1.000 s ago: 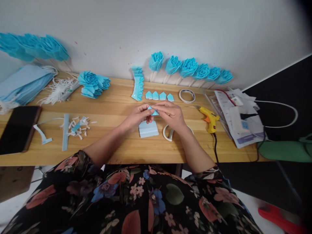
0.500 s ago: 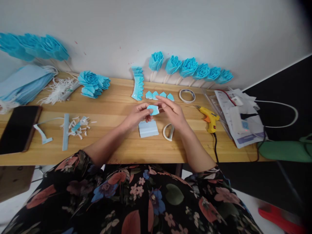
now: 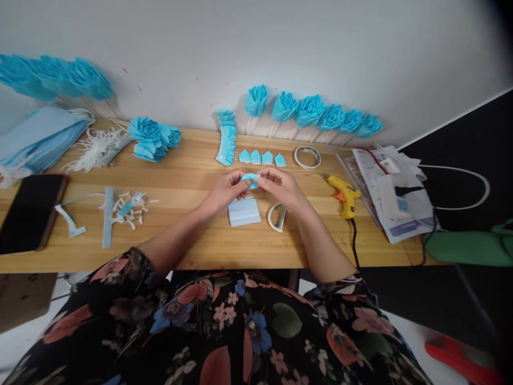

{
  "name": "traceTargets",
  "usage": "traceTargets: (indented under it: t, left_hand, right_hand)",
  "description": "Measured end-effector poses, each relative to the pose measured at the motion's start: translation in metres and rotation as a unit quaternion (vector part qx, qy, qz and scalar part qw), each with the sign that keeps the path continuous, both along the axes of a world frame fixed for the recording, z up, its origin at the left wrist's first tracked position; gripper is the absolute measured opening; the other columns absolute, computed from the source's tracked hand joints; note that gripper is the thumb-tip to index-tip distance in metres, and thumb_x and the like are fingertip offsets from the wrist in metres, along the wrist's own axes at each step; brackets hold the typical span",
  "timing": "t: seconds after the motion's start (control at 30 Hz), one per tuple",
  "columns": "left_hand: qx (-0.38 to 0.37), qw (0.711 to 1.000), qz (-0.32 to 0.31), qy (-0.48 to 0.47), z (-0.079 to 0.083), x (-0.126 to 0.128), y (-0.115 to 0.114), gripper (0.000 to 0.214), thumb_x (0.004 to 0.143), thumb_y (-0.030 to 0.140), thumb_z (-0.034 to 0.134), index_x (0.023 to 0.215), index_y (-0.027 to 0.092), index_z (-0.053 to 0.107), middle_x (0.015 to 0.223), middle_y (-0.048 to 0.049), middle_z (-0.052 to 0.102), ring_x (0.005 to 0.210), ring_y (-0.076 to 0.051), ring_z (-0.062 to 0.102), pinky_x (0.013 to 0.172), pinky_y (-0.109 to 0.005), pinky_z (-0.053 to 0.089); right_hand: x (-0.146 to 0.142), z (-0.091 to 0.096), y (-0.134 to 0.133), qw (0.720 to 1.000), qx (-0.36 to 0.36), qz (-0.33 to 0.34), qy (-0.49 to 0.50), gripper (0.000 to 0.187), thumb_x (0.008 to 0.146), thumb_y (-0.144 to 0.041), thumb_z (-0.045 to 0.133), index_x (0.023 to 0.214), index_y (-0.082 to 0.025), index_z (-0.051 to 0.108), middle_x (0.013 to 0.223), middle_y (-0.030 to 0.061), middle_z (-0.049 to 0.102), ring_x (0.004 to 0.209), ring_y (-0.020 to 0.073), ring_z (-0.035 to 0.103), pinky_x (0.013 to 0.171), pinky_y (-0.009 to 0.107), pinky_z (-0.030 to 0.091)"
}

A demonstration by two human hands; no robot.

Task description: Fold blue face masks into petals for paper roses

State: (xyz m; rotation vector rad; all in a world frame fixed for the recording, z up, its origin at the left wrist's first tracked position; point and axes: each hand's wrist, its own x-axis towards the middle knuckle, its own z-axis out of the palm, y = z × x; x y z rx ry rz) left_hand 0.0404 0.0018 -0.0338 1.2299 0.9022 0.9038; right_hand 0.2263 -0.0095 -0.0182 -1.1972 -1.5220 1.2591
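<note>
Between my two hands is a small light-blue fabric petal (image 3: 251,180), held above the wooden table. My left hand (image 3: 227,191) pinches its left side, thumb on top. The fingers of my right hand (image 3: 282,188) close on its right edge. Just below the hands lies a pleated pale-blue fabric piece (image 3: 244,212). Scissors with white handles (image 3: 276,219) lie partly under my right wrist, their blades hard to make out. Behind my hands several cut petals (image 3: 261,158) form a row, and a ruffled blue strip (image 3: 226,137) lies to their left.
Blue fabric roses on sticks (image 3: 310,110) lean along the wall. A tape roll (image 3: 308,158) and a yellow glue gun (image 3: 344,197) lie to the right. Leftward are white scraps (image 3: 130,208), a phone (image 3: 30,214) and a stack of face masks (image 3: 44,139).
My right hand has come down and leftward, its fingers going from loosely spread to pinching the petal's right edge. My left hand has stayed nearly still.
</note>
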Motion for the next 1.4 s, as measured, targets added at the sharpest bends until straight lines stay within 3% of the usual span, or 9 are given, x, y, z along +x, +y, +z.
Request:
traceTargets:
  t: [0.3,0.7,0.93,1.4]
  left_hand:
    - [0.013,1.0,-0.007,0.027,0.0038,0.0005,-0.0021,0.02,0.086,0.024,0.066,0.071,0.016,0.056,0.057,0.0037,0.058,0.05,-0.006,0.052,0.052,-0.018,0.041]
    - [-0.001,1.0,-0.007,-0.012,0.0009,0.0002,-0.0014,0.03,0.086,0.042,0.067,0.074,0.017,0.056,0.059,0.0007,0.063,0.051,-0.008,0.054,0.052,-0.02,0.044]
    - [-0.013,1.0,0.013,0.009,0.0004,0.0014,0.0,0.021,0.084,0.031,0.069,0.074,0.016,0.059,0.055,0.0033,0.059,0.048,-0.007,0.052,0.05,-0.019,0.042]
    - [-0.014,1.0,-0.011,0.008,0.0018,-0.0002,-0.0013,0.013,0.084,0.024,0.068,0.078,0.015,0.06,0.058,0.003,0.061,0.05,-0.008,0.055,0.053,-0.02,0.044]
  right_hand:
    - [0.0014,-0.0082,0.0032,0.999,0.015,-0.033,-0.038,0.026,0.083,-0.046,0.068,0.079,-0.02,0.064,0.066,-0.0035,0.055,0.064,0.012,0.051,0.063,0.027,0.042]
    - [0.0007,-0.0057,0.0027,0.997,0.047,-0.034,-0.053,0.024,0.084,-0.043,0.066,0.078,-0.02,0.063,0.065,-0.0033,0.057,0.062,0.0119,0.052,0.061,0.026,0.042]
    - [-0.0007,-0.0064,0.0009,0.996,0.043,-0.033,-0.074,0.024,0.084,-0.044,0.066,0.08,-0.021,0.065,0.067,-0.0025,0.058,0.064,0.0129,0.052,0.062,0.027,0.041]
    - [-0.0012,-0.0074,0.0019,0.996,0.053,-0.031,-0.065,0.021,0.086,-0.04,0.065,0.08,-0.02,0.064,0.066,-0.0035,0.056,0.061,0.0116,0.049,0.061,0.027,0.038]
